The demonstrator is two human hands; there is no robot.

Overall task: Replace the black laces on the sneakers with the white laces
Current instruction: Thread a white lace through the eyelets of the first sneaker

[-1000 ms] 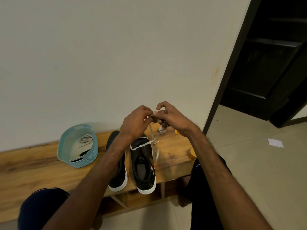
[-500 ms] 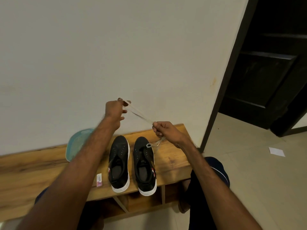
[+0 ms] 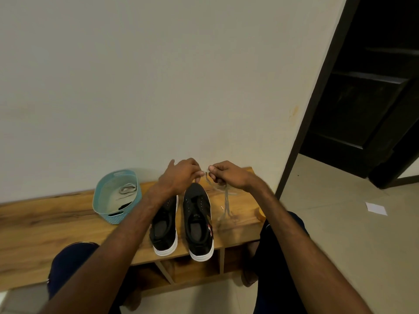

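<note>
A long wood-grain counter [image 3: 45,223] runs along a plain wall. Both forearms reach over it, the left hand [image 3: 181,175] and right hand [image 3: 229,175] raised close together above the toes of two black low-top sneakers [image 3: 197,218] with white rubber soles. A teal oval plastic basket [image 3: 115,217] sits further left. The right hand pinches a flat white lace [image 3: 225,200] that dangles onto the counter. The left hand's curled fingers sit just beside the lace; whether they grip it is unclear.

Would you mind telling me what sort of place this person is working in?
Probably a home entryway or hallway: a low wooden bench with open cubbies beneath stands against a plain wall, sneakers sit on it, and a dark doorway opens beside it.
</note>
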